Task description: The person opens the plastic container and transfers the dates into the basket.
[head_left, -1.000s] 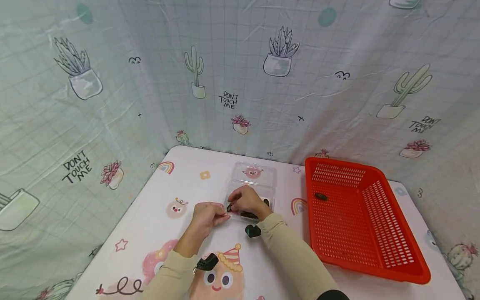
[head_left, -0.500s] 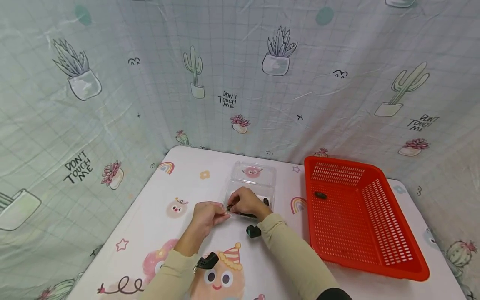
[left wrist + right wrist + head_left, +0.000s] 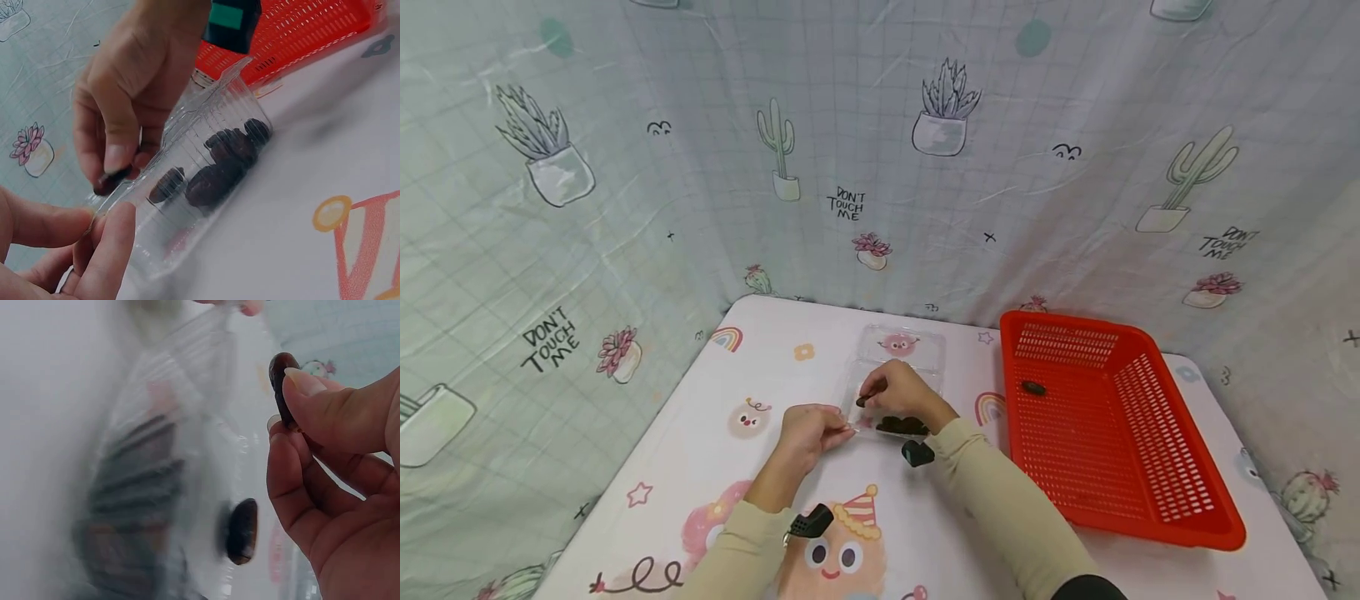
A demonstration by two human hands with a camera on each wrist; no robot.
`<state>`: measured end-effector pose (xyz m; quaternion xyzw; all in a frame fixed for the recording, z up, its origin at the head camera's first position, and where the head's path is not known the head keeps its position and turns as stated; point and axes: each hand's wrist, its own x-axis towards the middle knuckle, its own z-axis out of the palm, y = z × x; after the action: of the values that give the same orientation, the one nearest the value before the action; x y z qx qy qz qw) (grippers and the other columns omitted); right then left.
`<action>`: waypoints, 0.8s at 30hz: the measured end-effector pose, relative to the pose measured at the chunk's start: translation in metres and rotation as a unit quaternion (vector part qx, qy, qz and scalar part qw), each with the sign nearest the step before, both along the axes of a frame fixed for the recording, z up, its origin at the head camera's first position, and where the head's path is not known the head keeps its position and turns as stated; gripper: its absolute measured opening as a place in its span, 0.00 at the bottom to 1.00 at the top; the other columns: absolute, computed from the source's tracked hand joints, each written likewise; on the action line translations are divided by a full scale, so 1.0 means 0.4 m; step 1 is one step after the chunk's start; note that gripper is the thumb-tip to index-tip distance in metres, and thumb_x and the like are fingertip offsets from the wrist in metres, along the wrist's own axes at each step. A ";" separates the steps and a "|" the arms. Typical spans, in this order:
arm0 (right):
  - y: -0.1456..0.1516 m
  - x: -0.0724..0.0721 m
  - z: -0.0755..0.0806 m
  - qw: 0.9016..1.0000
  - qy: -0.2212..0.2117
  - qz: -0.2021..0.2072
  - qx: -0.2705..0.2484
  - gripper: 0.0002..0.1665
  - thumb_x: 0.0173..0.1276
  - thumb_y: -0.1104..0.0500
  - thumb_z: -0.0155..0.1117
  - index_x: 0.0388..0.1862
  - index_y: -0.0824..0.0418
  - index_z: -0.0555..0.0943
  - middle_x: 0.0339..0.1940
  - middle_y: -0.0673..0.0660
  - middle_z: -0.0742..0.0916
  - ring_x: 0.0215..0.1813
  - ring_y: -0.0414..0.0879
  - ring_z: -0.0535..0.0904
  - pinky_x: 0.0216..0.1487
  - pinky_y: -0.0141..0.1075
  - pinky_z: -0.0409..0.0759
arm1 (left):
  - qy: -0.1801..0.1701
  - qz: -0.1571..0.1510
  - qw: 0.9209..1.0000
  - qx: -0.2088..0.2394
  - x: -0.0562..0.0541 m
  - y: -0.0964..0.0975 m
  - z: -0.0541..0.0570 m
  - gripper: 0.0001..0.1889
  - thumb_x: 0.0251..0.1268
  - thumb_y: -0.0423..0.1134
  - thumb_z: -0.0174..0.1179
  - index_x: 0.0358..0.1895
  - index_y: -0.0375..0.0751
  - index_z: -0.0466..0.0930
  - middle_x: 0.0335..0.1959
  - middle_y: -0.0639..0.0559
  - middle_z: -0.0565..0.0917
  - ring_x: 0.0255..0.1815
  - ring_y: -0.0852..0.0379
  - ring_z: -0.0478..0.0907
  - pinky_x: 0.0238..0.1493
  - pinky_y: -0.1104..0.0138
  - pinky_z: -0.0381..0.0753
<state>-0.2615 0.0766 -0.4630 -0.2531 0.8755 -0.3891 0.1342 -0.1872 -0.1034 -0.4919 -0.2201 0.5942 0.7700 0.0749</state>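
My left hand (image 3: pixel 808 433) pinches the near left corner of a clear plastic clamshell box (image 3: pixel 147 253), whose hinged lid (image 3: pixel 928 350) lies folded back. Between the thumb and fingers of my right hand (image 3: pixel 901 393) is a dark, glossy date (image 3: pixel 283 387), held just above the box's left side. Several more dates (image 3: pixel 215 178) are bunched at the box's near right side. A single date (image 3: pixel 242 531) lies apart from them inside the box. In the right wrist view the bunched dates are blurred behind the plastic wall.
A red plastic basket (image 3: pixel 1082 450) with perforated sides stands on the right of the table (image 3: pixel 955 533), one date (image 3: pixel 1033 387) on its floor near the far left. A printed curtain (image 3: pixel 850 100) hangs behind the table and along both sides.
My right hand has risen slightly from the box's near left corner, bringing a date up with it. The bunched dates show more now. My left hand keeps its hold on the corner.
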 end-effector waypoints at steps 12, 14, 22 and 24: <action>0.058 0.021 0.097 0.999 -0.002 -0.030 -0.018 0.05 0.66 0.68 0.73 0.39 0.61 0.91 0.38 0.55 0.92 0.37 0.42 0.82 0.39 0.31 0.82 | -0.008 -0.005 1.000 -0.005 -0.003 -0.005 -0.005 0.17 0.61 0.17 0.59 0.53 0.13 0.75 0.29 0.44 0.82 0.30 0.52 0.87 0.35 0.63 0.93; 0.069 0.025 0.107 0.999 -0.006 -0.037 -0.020 0.05 0.67 0.67 0.73 0.40 0.61 0.91 0.39 0.55 0.92 0.37 0.43 0.82 0.39 0.32 0.82 | -0.008 -0.003 1.000 -0.004 -0.002 -0.003 -0.003 0.17 0.60 0.17 0.59 0.53 0.13 0.75 0.29 0.44 0.82 0.30 0.52 0.87 0.34 0.64 0.93; 0.127 0.042 0.138 0.998 -0.011 -0.047 -0.028 0.06 0.68 0.67 0.72 0.41 0.59 0.91 0.42 0.55 0.90 0.42 0.46 0.82 0.48 0.36 0.88 | 0.000 -0.003 1.000 0.004 0.005 -0.003 0.008 0.16 0.59 0.16 0.59 0.52 0.14 0.75 0.30 0.44 0.82 0.31 0.52 0.86 0.35 0.63 0.94; 0.143 0.048 0.148 0.998 -0.021 -0.056 -0.031 0.06 0.68 0.66 0.72 0.41 0.58 0.91 0.43 0.55 0.91 0.43 0.46 0.82 0.50 0.38 0.89 | -0.001 -0.003 1.000 0.004 0.006 -0.002 0.008 0.17 0.59 0.16 0.59 0.53 0.13 0.75 0.30 0.44 0.82 0.30 0.52 0.86 0.35 0.63 0.94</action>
<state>-0.2423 0.1338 -0.4037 -0.1999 0.8727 -0.4283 0.1222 -0.1848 -0.1044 -0.4886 -0.2185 0.5917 0.7720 0.0785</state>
